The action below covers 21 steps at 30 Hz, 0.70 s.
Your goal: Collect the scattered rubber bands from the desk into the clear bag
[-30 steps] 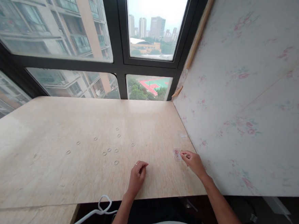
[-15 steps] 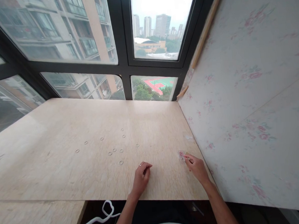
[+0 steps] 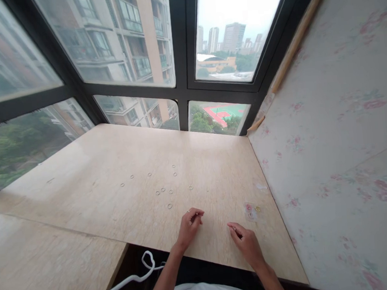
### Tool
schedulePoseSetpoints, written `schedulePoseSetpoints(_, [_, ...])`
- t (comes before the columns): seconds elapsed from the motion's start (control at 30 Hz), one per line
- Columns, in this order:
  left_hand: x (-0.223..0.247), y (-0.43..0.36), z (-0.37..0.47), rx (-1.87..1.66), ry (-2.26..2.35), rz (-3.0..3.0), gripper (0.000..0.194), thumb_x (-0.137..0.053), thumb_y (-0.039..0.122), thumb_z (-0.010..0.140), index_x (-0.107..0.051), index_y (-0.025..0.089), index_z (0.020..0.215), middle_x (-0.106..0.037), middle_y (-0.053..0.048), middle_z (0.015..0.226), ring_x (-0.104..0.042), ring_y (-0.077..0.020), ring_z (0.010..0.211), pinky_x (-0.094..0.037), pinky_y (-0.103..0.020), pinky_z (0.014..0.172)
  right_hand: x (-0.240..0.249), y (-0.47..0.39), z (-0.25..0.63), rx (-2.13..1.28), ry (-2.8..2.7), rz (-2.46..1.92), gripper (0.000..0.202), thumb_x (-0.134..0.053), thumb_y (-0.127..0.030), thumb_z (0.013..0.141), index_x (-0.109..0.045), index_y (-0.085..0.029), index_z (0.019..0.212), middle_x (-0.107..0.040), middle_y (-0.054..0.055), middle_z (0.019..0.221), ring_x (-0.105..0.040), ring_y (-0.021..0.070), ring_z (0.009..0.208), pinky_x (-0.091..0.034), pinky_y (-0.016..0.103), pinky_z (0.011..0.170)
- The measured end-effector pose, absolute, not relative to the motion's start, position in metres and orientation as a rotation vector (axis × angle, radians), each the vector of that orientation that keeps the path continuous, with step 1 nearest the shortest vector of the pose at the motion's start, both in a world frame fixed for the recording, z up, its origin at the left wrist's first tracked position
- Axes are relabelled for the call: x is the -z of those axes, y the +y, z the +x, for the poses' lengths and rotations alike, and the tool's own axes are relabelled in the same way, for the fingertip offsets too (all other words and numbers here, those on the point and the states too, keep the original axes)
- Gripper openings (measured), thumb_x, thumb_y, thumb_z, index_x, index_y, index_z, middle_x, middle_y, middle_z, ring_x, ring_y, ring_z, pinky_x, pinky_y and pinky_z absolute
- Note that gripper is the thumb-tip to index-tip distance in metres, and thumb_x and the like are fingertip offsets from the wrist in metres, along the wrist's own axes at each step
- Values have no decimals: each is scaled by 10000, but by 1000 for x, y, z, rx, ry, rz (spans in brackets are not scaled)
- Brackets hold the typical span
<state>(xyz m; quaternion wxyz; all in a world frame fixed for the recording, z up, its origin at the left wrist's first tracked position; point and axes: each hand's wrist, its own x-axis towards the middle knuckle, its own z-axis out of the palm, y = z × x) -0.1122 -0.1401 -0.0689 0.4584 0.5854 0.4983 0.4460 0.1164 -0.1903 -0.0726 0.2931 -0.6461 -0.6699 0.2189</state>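
Observation:
My left hand (image 3: 190, 227) rests near the front of the pale tabletop, fingers curled and thumb against forefinger; anything in that pinch is too small to make out. A thin ring is on one of its fingers. To the right, my right hand (image 3: 246, 244) is pinched above the table, its fingertips hiding whatever they may hold. Just beyond it lies a small clear plastic case (image 3: 250, 217) with pink and yellow bits in it. Several thin metal rings are scattered ahead and left, the closest a single ring (image 3: 170, 206) beyond my left hand.
The tabletop (image 3: 95, 213) runs back to dark window frames (image 3: 183, 110). A flowered wall (image 3: 329, 144) bounds it on the right. A small clear scrap (image 3: 261, 186) lies beside that wall. A white cable (image 3: 123, 282) loops below the front edge.
My right hand has moved left and nearer to me, away from the clear case. My left hand stays in much the same place. The camera view has turned slightly left.

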Motion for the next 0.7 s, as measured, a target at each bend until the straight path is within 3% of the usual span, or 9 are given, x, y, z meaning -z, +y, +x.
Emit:
schedulePoseSetpoints(0.17, [58,-123,-157,-1372,1504,1160,201,-538,295,793,-668,159,863,-672,-59,830,-613,-143,612,-506,-269,599,90,-189,109,-405,-1832,-1794,395,-389,-409,896,-738,-236,962,-760,53,850,-719,221,711,-536,282,619])
schedulePoseSetpoints(0.37, [55,-93,-214,-1725,1929,749,236,-509,276,739,-661,133,849,-682,-70,803,-594,-136,564,-487,-242,525,98,-192,105,-246,-1769,-1714,427,-409,-470,894,-738,-199,918,-754,79,879,-715,212,708,-537,261,607])
schedulePoseSetpoints(0.53, [59,-63,-253,-1674,2122,770,278,-447,235,742,-646,131,907,-698,-76,846,-639,-155,641,-503,-246,579,93,-197,111,-492,-1741,-1515,363,-517,-489,856,-715,-192,921,-712,56,823,-652,149,625,-528,213,588])
schedulePoseSetpoints(0.7, [55,-35,-303,-1451,2333,910,222,-482,181,720,-670,161,837,-718,-65,834,-663,-185,748,-504,-272,715,98,-203,112,-664,-1529,-1485,402,-580,-567,796,-719,-192,839,-678,48,749,-612,153,583,-510,214,538])
